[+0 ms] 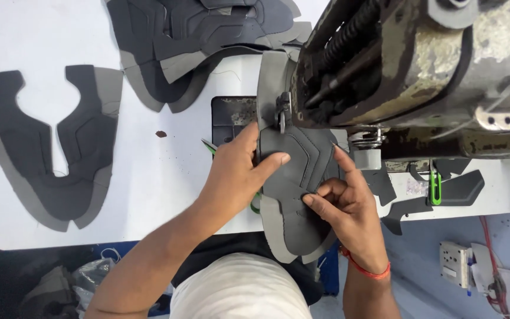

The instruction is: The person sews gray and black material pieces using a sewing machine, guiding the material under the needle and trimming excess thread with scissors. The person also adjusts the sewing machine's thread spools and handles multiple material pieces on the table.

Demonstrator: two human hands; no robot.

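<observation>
Bare forearms, no sleeves; red thread band (pixel 366 270) round right wrist; pale whitish garment (pixel 237 289) over lap.

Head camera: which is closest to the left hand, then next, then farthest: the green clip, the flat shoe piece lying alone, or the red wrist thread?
From the left hand:
1. Red wrist thread, on the other wrist, lower right.
2. Flat shoe piece, far left on the table.
3. Green clip, far right under the machine.

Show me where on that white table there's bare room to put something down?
The widest bare patch of the white table lies between the flat shoe upper at left and the left hand. A smaller strip sits below that upper, toward the table's near edge. It's crowded under the sewing machine, where both hands, the right hand included, press the grey piece, and around the stacked uppers.
</observation>
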